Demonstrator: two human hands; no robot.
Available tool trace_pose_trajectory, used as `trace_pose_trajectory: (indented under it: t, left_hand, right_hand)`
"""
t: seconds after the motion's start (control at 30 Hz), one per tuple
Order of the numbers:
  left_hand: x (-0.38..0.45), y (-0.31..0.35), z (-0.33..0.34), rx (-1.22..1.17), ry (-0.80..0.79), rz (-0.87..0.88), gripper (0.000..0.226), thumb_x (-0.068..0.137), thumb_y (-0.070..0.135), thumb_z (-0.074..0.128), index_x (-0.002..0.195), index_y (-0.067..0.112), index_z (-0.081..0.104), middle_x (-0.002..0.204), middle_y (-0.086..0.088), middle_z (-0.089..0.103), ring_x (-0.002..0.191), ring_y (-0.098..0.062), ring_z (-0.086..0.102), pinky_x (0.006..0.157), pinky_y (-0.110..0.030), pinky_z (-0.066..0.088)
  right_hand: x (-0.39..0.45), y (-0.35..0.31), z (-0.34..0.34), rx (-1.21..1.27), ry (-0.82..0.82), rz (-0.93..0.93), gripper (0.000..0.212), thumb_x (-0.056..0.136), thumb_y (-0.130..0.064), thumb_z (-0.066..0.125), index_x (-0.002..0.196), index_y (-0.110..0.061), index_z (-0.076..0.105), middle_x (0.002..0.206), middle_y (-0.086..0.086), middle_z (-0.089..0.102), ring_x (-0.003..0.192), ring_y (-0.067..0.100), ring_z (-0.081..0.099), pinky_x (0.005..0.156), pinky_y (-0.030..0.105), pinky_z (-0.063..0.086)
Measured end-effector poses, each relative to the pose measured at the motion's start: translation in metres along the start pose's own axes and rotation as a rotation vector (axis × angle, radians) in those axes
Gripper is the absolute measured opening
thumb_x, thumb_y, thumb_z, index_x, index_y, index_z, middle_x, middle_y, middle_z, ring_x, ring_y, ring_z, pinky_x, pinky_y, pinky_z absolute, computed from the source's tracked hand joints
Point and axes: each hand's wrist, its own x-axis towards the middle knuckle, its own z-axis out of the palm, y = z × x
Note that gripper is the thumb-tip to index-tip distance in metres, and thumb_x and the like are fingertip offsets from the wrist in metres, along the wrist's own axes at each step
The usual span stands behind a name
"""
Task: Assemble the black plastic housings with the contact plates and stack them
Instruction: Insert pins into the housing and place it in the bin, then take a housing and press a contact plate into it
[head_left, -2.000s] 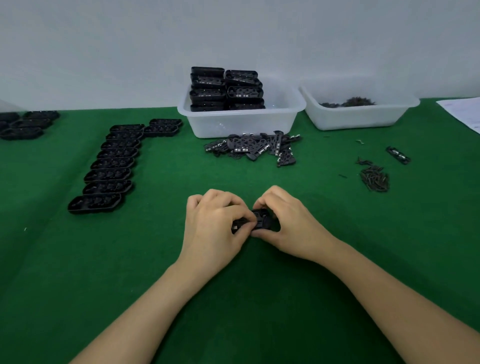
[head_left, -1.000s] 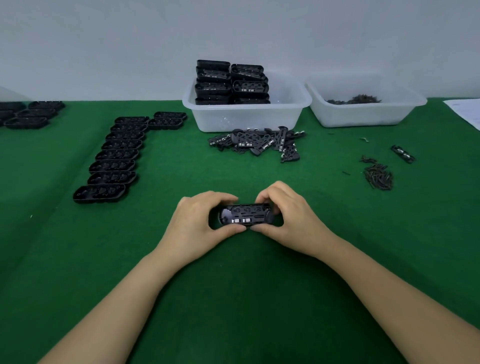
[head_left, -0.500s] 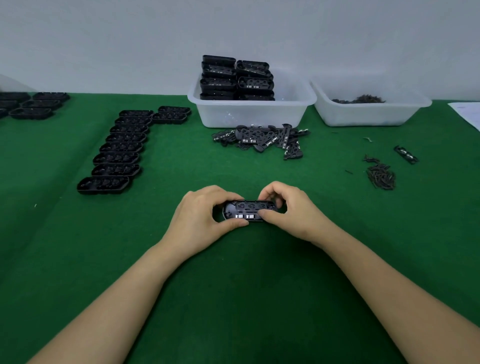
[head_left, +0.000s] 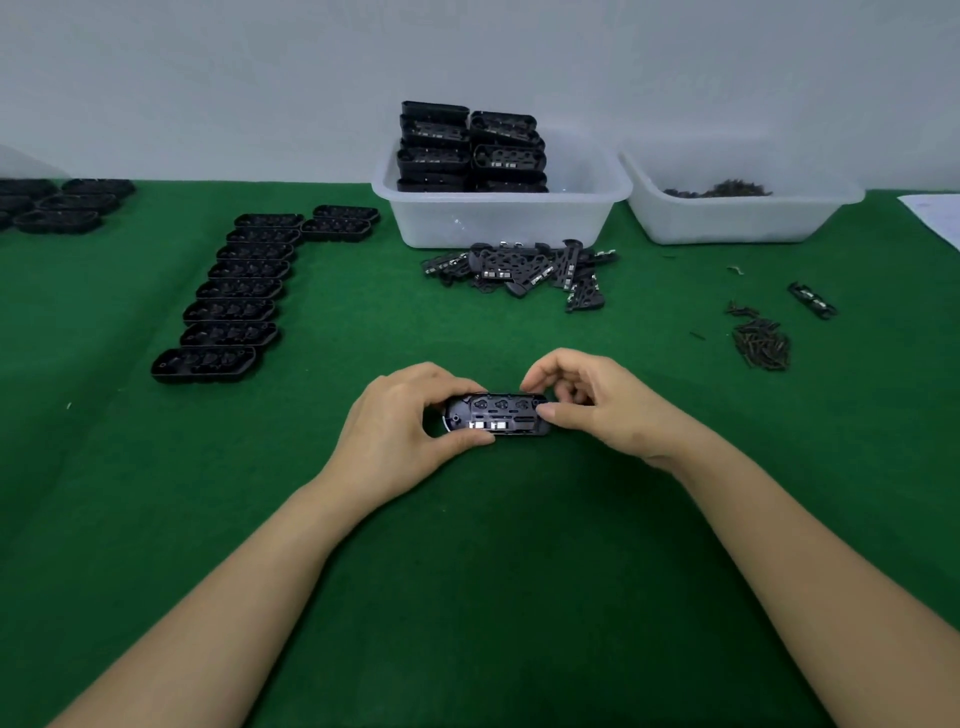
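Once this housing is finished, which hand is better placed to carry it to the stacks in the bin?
Probably the left hand: its thumb and fingers wrap the housing securely. The right hand only pinches its end. The bin lies straight ahead, so neither hand is clearly closer.

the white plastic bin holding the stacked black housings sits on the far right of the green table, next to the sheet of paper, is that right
Not quite. The white plastic bin holding the stacked black housings sits at the middle of the green table. The bin beside the sheet of paper is the other white plastic bin, which holds small dark loose parts. The head view shows this.
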Motion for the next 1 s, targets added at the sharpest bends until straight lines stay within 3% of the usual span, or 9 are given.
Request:
trace_pose_trajectory:
  t: [0.1,0.23,0.43,0.6,0.77,0.93,1.0]
  left_hand:
    - [0.0,-0.001,0.001,0.022,0.004,-0.016,0.042,0.07,0.04,0.075,0.108,0.023,0.069,0.098,0.01,0.06,0.092,-0.01,0.057,0.084,-0.036,0.049]
    - [0.001,-0.002,0.002,0.061,-0.03,-0.015,0.046,0.075,0.042,0.069,0.115,0.02,0.065,0.1,0.01,0.054,0.094,-0.008,0.052,0.086,-0.025,0.042]
    - [0.002,-0.003,-0.001,-0.012,-0.047,-0.043,0.044,0.072,0.04,0.073,0.113,0.027,0.064,0.096,0.016,0.052,0.091,0.003,0.05,0.084,-0.019,0.042]
    - [0.007,-0.007,0.0,-0.109,-0.041,-0.087,0.037,0.066,0.037,0.079,0.102,0.035,0.068,0.088,0.021,0.055,0.087,0.002,0.054,0.078,-0.016,0.042]
    - [0.036,-0.014,-0.01,-0.162,-0.079,-0.091,0.035,0.064,0.04,0.081,0.097,0.04,0.067,0.087,0.02,0.059,0.088,0.002,0.056,0.075,-0.009,0.04]
    - [0.126,-0.01,-0.042,0.008,0.117,0.056,0.037,0.065,0.034,0.081,0.1,0.027,0.068,0.091,0.017,0.064,0.084,0.003,0.056,0.078,-0.011,0.042]
    - [0.171,-0.011,-0.05,0.093,0.152,0.085,0.037,0.071,0.035,0.077,0.104,0.023,0.066,0.096,0.011,0.063,0.088,-0.003,0.056,0.081,-0.015,0.041]
  right_hand:
    - [-0.004,0.007,-0.008,0.071,0.037,-0.043,0.014,0.085,-0.016,0.062,0.095,-0.026,0.058,0.083,-0.018,0.058,0.073,0.006,0.045,0.07,0.023,0.042]
    - [-0.002,0.01,-0.002,-0.262,0.046,-0.115,0.032,0.072,-0.037,0.072,0.098,-0.032,0.055,0.093,-0.019,0.05,0.075,-0.004,0.042,0.069,0.006,0.035]
    - [-0.001,0.009,0.008,-0.376,0.115,-0.186,0.027,0.075,-0.03,0.069,0.096,-0.033,0.052,0.093,-0.023,0.043,0.082,-0.012,0.04,0.07,0.003,0.031]
    - [0.004,0.005,0.015,-0.589,0.121,-0.206,0.033,0.077,-0.05,0.058,0.101,-0.029,0.049,0.098,-0.018,0.043,0.085,-0.003,0.042,0.074,0.013,0.037]
    - [0.028,-0.007,-0.006,-0.522,0.074,-0.223,0.031,0.075,-0.05,0.062,0.097,-0.03,0.052,0.092,-0.022,0.042,0.081,-0.005,0.042,0.071,0.01,0.036]
    - [0.093,-0.042,-0.068,-0.486,0.309,-0.261,0.03,0.067,-0.037,0.075,0.084,-0.028,0.053,0.078,-0.02,0.045,0.076,-0.008,0.043,0.066,0.008,0.032]
    - [0.128,-0.051,-0.09,-0.488,0.41,-0.218,0.032,0.066,-0.036,0.077,0.084,-0.026,0.053,0.074,-0.018,0.045,0.067,-0.004,0.043,0.059,0.01,0.033]
